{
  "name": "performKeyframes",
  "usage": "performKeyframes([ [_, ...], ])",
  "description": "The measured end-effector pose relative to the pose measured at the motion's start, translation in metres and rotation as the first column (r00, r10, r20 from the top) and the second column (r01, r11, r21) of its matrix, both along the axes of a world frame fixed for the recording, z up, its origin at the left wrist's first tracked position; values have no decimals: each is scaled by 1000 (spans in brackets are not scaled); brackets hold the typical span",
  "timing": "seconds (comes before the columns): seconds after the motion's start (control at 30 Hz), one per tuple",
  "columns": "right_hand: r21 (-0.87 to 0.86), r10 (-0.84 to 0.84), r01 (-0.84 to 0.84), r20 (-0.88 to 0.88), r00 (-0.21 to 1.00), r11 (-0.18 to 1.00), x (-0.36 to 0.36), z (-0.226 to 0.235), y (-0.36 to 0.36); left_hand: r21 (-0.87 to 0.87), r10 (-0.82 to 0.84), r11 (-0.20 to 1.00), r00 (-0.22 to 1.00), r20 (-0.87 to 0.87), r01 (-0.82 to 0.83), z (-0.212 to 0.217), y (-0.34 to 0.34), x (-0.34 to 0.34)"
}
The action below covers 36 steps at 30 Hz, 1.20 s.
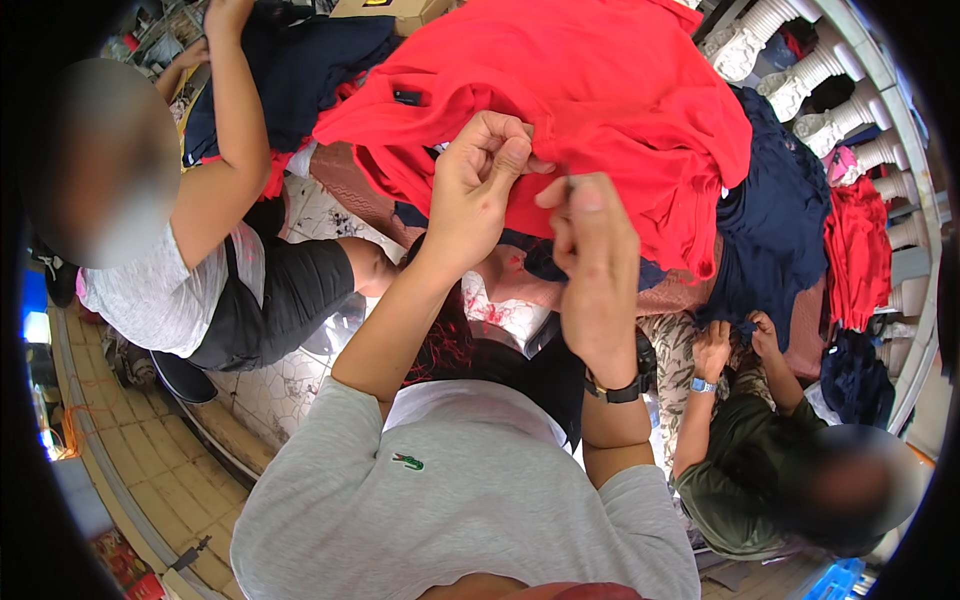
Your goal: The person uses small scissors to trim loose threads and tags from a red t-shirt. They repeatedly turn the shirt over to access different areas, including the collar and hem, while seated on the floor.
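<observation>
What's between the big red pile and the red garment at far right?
In the head view, navy cloth lies between the red pile and that garment.

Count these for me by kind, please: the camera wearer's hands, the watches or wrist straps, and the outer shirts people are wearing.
Wearer's hands: 2, left hand and right hand, by the red cloth
Watches or straps: 2, black strap and silver watch
Outer shirts: 3, wearer's grey shirt, left co-worker's pale shirt, dark green shirt
Total: 7

Garment workshop, heaped red clothes (620,110), co-workers (745,490)
</observation>
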State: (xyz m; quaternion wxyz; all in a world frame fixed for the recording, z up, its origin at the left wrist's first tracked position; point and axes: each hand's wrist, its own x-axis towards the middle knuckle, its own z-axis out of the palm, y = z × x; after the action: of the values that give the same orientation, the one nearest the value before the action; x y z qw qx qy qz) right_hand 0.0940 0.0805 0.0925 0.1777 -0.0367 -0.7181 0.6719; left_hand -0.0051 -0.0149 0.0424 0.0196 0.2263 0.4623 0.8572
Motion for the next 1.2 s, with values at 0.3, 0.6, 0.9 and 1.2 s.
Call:
performKeyframes([
  [0.3,255,-74,98,-104,992,962,-17,-16,-6,-31,17,999,994,-111,-20,5,-3,9],
  [0.6,123,-81,91,-86,993,988,-29,-25,-3,-44,59,997,983,-174,-67,4,0,10],
  [0.9,-184,92,-91,-3,996,979,-35,-18,23,-120,204,967,967,-153,-223,-2,-22,6],
  [1.2,-16,-33,31,-124,992,999,-26,-9,58,-724,-284,667,840,-463,-173,13,-77,52],
])
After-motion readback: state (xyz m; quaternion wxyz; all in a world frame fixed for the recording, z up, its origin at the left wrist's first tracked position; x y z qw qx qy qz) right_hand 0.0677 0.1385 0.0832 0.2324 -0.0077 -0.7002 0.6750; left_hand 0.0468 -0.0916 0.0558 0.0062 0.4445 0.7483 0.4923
